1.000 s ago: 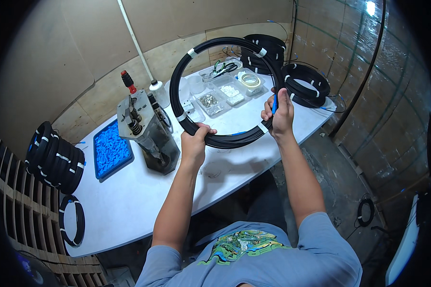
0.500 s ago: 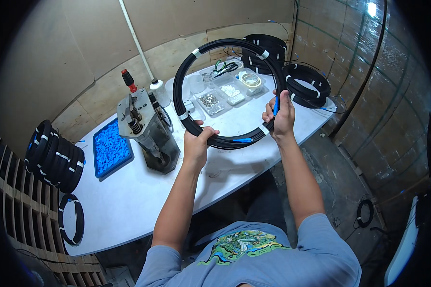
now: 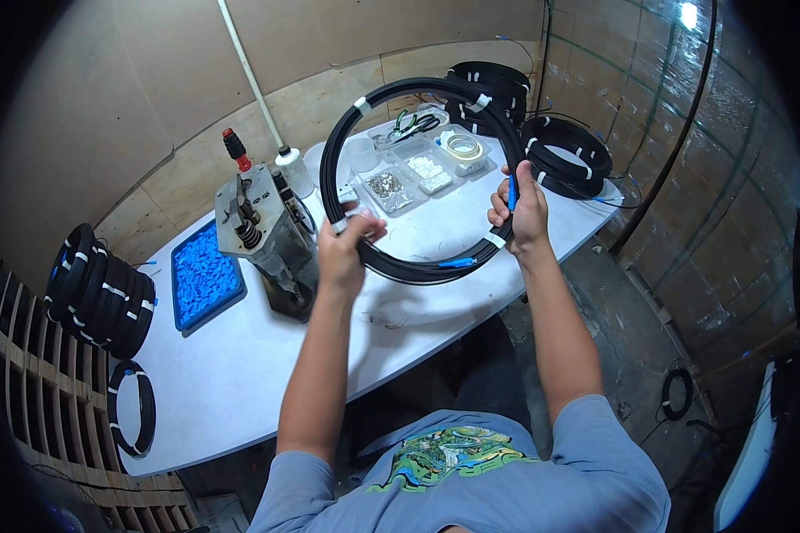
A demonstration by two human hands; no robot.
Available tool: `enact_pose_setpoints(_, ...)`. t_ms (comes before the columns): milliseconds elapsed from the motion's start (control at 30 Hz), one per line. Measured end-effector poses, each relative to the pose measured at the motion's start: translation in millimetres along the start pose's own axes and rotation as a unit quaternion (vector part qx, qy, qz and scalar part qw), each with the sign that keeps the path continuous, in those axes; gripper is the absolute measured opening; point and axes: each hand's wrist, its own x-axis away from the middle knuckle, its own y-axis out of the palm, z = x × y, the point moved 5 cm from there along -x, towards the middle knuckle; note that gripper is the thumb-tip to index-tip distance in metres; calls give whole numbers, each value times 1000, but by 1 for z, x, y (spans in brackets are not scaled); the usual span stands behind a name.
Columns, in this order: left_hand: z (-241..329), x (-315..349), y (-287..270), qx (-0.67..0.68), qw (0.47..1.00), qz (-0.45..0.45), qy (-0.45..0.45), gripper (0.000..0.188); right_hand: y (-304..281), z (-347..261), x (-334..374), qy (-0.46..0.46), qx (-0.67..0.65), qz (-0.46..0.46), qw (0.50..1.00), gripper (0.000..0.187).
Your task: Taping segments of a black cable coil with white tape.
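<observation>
While the right hand (image 3: 531,216) clasps the likely springy black cable coil (image 3: 330,169), best held near white bands (image 3: 480,103), the left hand (image 3: 340,256) touches it, grip unclear.

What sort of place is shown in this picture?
Probably a small cable workshop: there are stacked black cable coils, a metal bench device, and a tray full of small blue parts.

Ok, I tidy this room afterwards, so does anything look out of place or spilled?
A small black coil is down by the floor at right, away from the white table holding others, though it may belong there. Dark smudges mark the tabletop. Nothing looks spilled, and the held coil looks undamaged.
</observation>
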Motion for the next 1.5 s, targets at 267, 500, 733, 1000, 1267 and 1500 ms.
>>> enact_pose_setpoints(267,57,-34,8,-177,975,-114,-76,31,12,-16,-25,149,137,-145,969,44)
enact_pose_setpoints(500,34,-23,7,-263,947,-125,-135,16,43,-32,-49,58,398,-324,856,49)
enact_pose_setpoints(733,28,-20,-26,-44,993,0,-107,21,5,5,-7,62,198,-122,971,52)
enact_pose_setpoints(1000,28,-12,-14,-56,996,21,-67,16,-2,20,2,-29,244,20,969,26)
enact_pose_setpoints(1267,27,-8,-18,-52,995,47,-74,17,14,8,10,-12,230,39,972,21)
enact_pose_setpoints(1500,26,-6,-15,-50,994,53,-79,19,7,11,9,-16,291,52,955,16)
